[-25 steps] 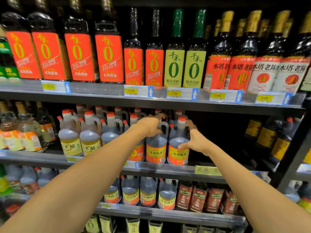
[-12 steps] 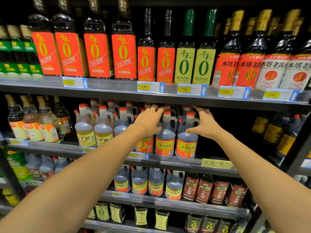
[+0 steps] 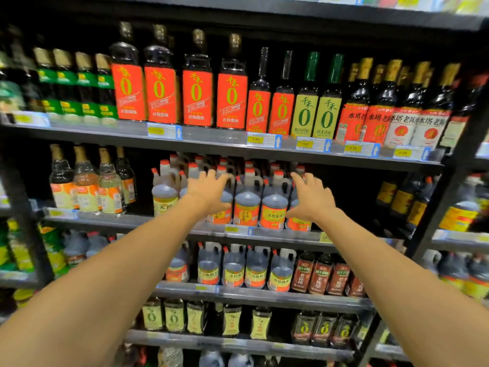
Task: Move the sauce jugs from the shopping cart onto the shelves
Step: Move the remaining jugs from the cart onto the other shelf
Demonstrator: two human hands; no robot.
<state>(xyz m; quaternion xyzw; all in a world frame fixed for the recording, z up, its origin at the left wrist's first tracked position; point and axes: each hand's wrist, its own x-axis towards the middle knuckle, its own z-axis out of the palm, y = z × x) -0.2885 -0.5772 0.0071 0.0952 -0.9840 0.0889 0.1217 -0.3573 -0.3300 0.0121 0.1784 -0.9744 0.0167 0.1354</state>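
Sauce jugs (image 3: 247, 205) are sitting upright in a tight row at the front of the middle shelf (image 3: 277, 235), red caps up, orange labels facing out, with more of them packed in behind. Both bare arms are reaching out towards them. The left hand (image 3: 209, 193) is hovering wide open, fingers straight and spread, right in front of the jug at the left end of the orange-labelled row. Whether it is touching, I cannot tell. The right hand (image 3: 313, 201) is splaying its fingers too, palm facing the last jug on the right, gripping nothing. Two jugs are standing in plain sight between the hands. A yellow-labelled jug (image 3: 164, 197) is standing just left of the left hand. Above, tall dark bottles (image 3: 197, 98) with red labels are lining the upper shelf (image 3: 211, 137), price tags (image 3: 263, 140) running along its edge. Below, lower-shelf jugs (image 3: 234, 271) are lining up in a row.
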